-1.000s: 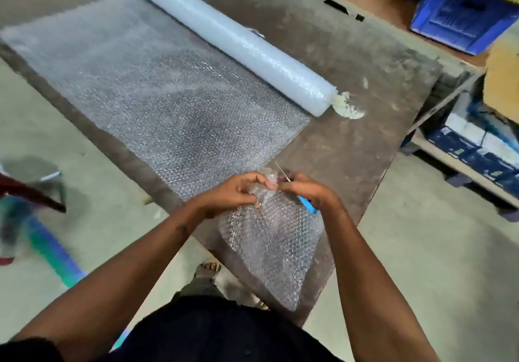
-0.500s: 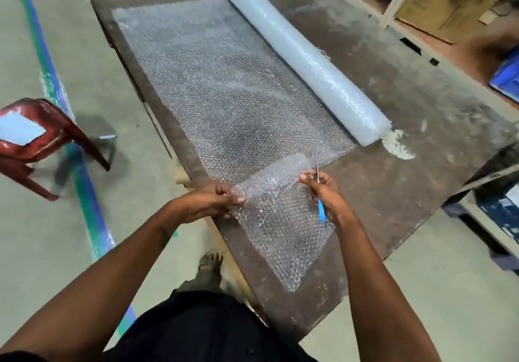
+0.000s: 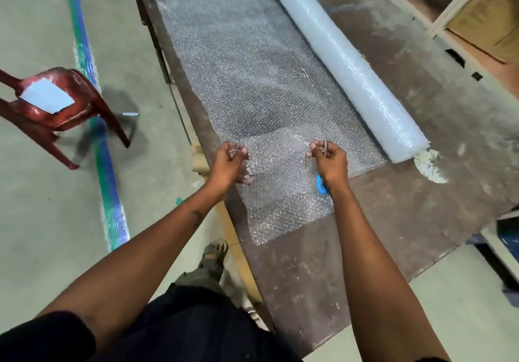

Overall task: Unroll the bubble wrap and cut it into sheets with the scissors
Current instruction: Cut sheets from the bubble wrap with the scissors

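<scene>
1. The left hand [image 3: 229, 162] pinches the near-left corner of a cut sheet [image 3: 283, 190] of bubble wrap; the right hand [image 3: 330, 162] pinches the sheet's other top corner while also gripping the scissors [image 3: 323, 183] (blue handle below the palm, blades poking up past the fingers, apparently closed).
2. The sheet lies on the table [image 3: 379, 235] at its near-left side, its far edge overlapping the unrolled bubble wrap [image 3: 247, 66]; its long axis runs from the hands towards the near edge.
3. The roll [image 3: 345, 61] lies right of the unrolled stretch, its long axis slanting from far-left to near-right; its near end points at a pale patch on the table.
4. The step seems to be spreading or setting aside the cut piece; to do it well, keep both corners level and taut so the sheet lies flat, and keep the blade tips turned away from the film and the other hand; puncturing is the risk.
</scene>
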A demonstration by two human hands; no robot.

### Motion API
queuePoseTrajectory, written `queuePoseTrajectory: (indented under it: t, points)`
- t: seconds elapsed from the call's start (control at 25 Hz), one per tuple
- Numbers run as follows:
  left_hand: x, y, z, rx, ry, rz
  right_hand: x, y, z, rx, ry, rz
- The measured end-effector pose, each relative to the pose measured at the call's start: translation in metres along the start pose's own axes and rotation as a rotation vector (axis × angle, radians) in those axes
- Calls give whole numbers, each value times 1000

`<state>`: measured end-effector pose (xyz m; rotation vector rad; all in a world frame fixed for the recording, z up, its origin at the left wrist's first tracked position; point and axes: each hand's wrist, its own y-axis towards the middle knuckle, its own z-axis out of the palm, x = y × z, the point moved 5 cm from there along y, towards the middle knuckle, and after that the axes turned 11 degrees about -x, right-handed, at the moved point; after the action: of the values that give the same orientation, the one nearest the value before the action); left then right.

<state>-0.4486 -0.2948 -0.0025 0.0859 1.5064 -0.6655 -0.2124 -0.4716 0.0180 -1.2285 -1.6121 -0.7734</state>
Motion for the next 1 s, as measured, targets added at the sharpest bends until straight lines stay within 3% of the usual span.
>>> queuePoseTrajectory:
  t: [0.32,0.6,1.0]
  points:
    - [0,69,-11,-57,298,159,-2,47,56,33,-123,23]
    - [1,87,-14,-80,358,151,8,65,83,82,-186,62]
    - [-9,103,-30,-119,707,303,-8,68,97,109,-242,108]
